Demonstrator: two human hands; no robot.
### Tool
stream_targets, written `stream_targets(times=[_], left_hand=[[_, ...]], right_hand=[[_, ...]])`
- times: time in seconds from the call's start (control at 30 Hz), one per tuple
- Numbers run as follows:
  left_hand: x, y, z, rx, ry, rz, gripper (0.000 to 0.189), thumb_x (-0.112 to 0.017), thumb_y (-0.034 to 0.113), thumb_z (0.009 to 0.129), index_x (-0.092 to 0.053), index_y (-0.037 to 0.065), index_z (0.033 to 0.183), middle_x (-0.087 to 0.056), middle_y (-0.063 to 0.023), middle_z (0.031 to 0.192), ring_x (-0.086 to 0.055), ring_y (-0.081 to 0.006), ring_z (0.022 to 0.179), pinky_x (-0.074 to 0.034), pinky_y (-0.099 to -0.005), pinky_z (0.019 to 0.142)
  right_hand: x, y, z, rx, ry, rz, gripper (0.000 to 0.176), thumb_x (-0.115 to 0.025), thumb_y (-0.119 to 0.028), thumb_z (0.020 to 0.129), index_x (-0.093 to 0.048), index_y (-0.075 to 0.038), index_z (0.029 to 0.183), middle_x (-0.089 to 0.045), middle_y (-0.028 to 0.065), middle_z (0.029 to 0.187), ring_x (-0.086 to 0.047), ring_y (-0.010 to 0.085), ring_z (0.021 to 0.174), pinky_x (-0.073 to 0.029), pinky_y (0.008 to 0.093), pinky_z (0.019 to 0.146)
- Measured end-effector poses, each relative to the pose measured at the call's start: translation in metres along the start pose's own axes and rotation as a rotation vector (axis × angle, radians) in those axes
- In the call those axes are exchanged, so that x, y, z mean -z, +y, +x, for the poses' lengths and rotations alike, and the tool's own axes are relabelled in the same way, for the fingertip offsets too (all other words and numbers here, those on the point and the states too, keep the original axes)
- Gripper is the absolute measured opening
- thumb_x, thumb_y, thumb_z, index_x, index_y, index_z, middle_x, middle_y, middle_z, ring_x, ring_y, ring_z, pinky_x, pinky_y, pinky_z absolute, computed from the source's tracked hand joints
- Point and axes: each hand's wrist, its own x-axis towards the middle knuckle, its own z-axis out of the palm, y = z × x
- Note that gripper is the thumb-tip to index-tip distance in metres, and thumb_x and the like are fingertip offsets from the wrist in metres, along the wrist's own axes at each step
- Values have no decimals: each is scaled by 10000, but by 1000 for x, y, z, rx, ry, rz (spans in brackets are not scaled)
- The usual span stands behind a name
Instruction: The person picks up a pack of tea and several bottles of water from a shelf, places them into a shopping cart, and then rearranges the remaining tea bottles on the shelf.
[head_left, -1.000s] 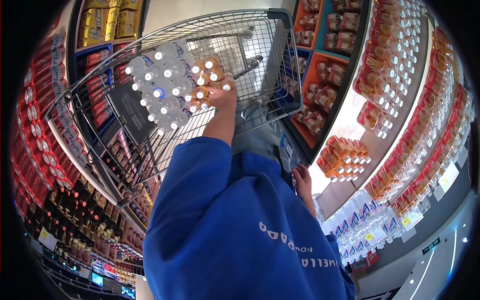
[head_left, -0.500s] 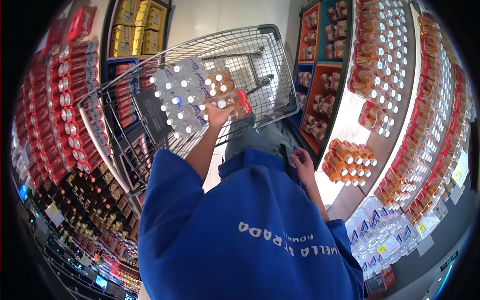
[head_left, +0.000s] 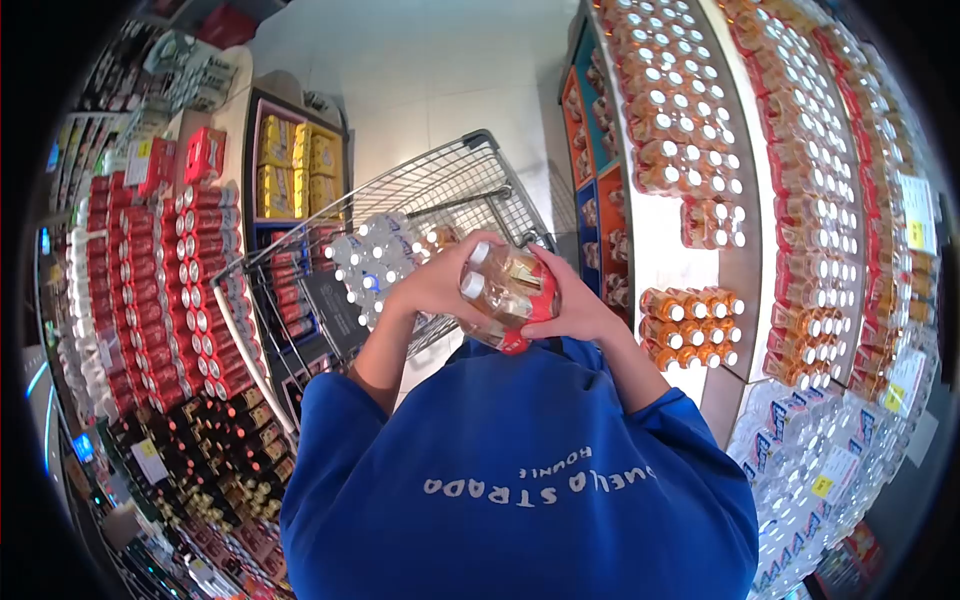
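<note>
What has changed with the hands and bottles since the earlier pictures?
The bottle pack was lifted up from the cart toward the person. The right hand rose from their side and joined the left hand in gripping it. The clear bottles stayed in the cart.

The grey metal wire shopping cart (head_left: 460, 165) is showing a dull sheen; the clear plastic bottles with red labels (head_left: 512, 290) are gleaming glossily. The blue cloth top (head_left: 520, 430) is looking matt and softly creased, while the pale grey floor (head_left: 430, 60) is appearing smooth, reflecting light.
</note>
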Motion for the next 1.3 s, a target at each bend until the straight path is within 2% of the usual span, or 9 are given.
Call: stream_targets(times=[0.13,0.3,0.37,0.5,0.6,0.73,0.9,1.07,1.3], left_hand=[[-37,29,39,71,-145,-26,1213,-972,104,531,-315,73,1550,-455,-118,1481,-486,-236,1345,-431,-377,1101],[-86,-43,74,-83,118,-75,1167,-949,70,612,-290,95,1575,-387,-135,1543,-435,-290,1396,-438,-443,1108],[-112,-40,84,217,83,-451,1144,-900,74,702,-185,109,1595,-395,-135,1524,-462,-291,1368,-485,-454,1067],[-154,-25,116,301,103,-679,1010,-852,112,781,-155,65,1511,-451,-164,1427,-554,-266,1261,-566,-376,954],[-174,-22,150,254,131,-492,798,-836,104,803,-249,4,1334,-490,-197,1330,-597,-247,1183,-597,-359,881],[-193,-35,186,110,193,-454,866,-898,108,710,-275,-4,1300,-516,-174,1270,-597,-241,1164,-558,-367,947],[-213,-50,237,-36,326,224,1002,-948,208,592,-295,-33,1312,-458,-209,1302,-525,-300,1224,-452,-439,1046],[-232,-80,288,-157,349,422,1077,-950,244,587,-263,-39,1367,-375,-235,1328,-428,-375,1280,-392,-463,1087],[-245,-106,326,-306,366,494,1160,-931,199,602,-167,-59,1435,-301,-269,1382,-390,-433,1300,-365,-487,1118]], right_hand=[[27,4,-46,100,149,-109,1175,-971,-303,583,-324,-31,1526,-430,179,1408,-460,309,1337,-366,399,1147],[30,16,-89,142,701,-211,1072,-956,-285,560,-396,-24,1437,-439,177,1313,-483,320,1251,-406,410,1094],[32,18,-96,174,892,-421,1068,-946,-269,556,-394,-22,1437,-430,188,1319,-487,343,1242,-427,420,1075],[33,30,-102,172,1118,-475,1056,-939,-252,554,-401,-19,1432,-426,207,1318,-479,376,1255,-475,444,1025],[35,44,-104,150,1181,-460,1112,-942,-234,559,-335,-31,1469,-374,218,1362,-475,386,1255,-483,447,1024],[49,68,-97,1,1210,-415,1157,-918,-211,621,-232,-26,1534,-270,266,1493,-411,451,1339,-453,464,1079],[49,108,-92,-125,1145,-232,1074,-842,-251,745,-186,15,1552,-237,304,1565,-301,459,1450,-409,468,1128],[28,115,-118,-195,1044,-84,929,-794,-237,818,-262,17,1536,-472,255,1375,-613,332,1088,-519,421,958],[24,128,-147,-278,995,0,854,-753,-255,853,-301,-5,1532,-505,235,1382,-653,295,1066,-533,398,922]])
